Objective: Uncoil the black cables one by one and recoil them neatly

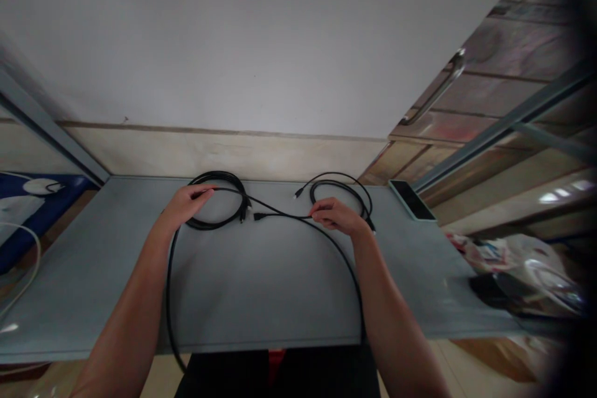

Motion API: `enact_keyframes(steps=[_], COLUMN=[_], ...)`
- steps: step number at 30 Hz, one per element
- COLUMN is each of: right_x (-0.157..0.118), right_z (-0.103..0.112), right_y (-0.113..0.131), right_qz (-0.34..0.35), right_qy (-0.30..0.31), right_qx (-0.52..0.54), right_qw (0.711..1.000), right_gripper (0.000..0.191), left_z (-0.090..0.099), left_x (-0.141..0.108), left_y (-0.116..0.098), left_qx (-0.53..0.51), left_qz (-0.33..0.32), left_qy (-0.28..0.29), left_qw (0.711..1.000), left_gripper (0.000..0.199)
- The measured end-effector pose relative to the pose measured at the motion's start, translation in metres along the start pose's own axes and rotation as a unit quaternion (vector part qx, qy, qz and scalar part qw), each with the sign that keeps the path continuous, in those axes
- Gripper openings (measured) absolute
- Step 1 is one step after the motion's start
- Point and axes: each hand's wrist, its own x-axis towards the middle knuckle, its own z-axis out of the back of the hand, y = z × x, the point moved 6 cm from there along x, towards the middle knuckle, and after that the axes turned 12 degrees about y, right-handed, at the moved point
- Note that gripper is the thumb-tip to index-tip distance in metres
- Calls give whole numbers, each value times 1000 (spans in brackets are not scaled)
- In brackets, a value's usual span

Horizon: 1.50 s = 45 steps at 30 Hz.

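**Two hands on black cables at the back of a grey table**

Head view. A phone (pixel 412 200) in a pale green case lies at the table's far right corner, just beyond the smaller coil. On the right, past the table edge, crumpled plastic bags (pixel 527 273) and a dark object sit low down. On the left, a blue-and-white surface holds a white cable (pixel 21 261) that curves off the frame. A plain wall closes the far side, and a wooden door with a metal handle (pixel 436 90) stands at the right.

The grey table (pixel 261 286) is bare across its middle and near half. Its near edge runs across the lower frame, and a long cable (pixel 345 261) drops over it at two places.

The left hand (pixel 186 204) rests on the larger coil (pixel 219 199), fingers curled over the coil's left side and pressing a strand near the thumb. The right hand (pixel 336 214) pinches the long cable between thumb and fingertips, just left of the smaller coil (pixel 342 189), which it touches at its near side. A plug (pixel 259 216) lies on the table between the two hands, apart from both. From the right hand's pinch the long cable arcs toward the near edge.
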Motion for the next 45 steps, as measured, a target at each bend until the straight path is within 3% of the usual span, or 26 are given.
enact_keyframes(steps=[4, 13, 20, 24, 29, 33, 36, 40, 45], right_x=[5, 13, 19, 20, 19, 20, 21, 22, 22], right_z=[-9, -8, -25, -28, -26, -21, -17, -16, -18], right_y=[-1, -4, -2, 1, 13, 19, 15, 8, 8], right_qz=[-9, 25, 33, 62, 155, 215, 209, 177, 175], right_qy=[15, -16, 16, 17, -11, -46, -66, -42, -35], right_qx=[-19, 19, 41, 87, 154, 163, 158, 155, 148], right_qw=[1000, 999, 998, 994, 976, 962, 963, 971, 973], right_gripper=[24, 24, 26, 25, 29, 28, 23, 24, 26], left_z=[-22, -55, -95, -94, -86, -88, -91, -93, -89], left_x=[1, -5, -9, -8, -4, -3, -3, -2, 0], left_y=[-6, -21, -20, -19, -16, -15, -12, -8, -6], left_qx=[139, 283, 377, 390, 389, 386, 394, 414, 434], left_qz=[-39, -141, -123, -124, -107, -92, -80, -76, -78], left_qy=[37, 78, 130, 119, 81, 87, 103, 122, 112], left_qw=[989, 945, 909, 904, 911, 914, 910, 899, 891], left_gripper=[17, 18, 27, 29, 32, 33, 33, 35, 36])
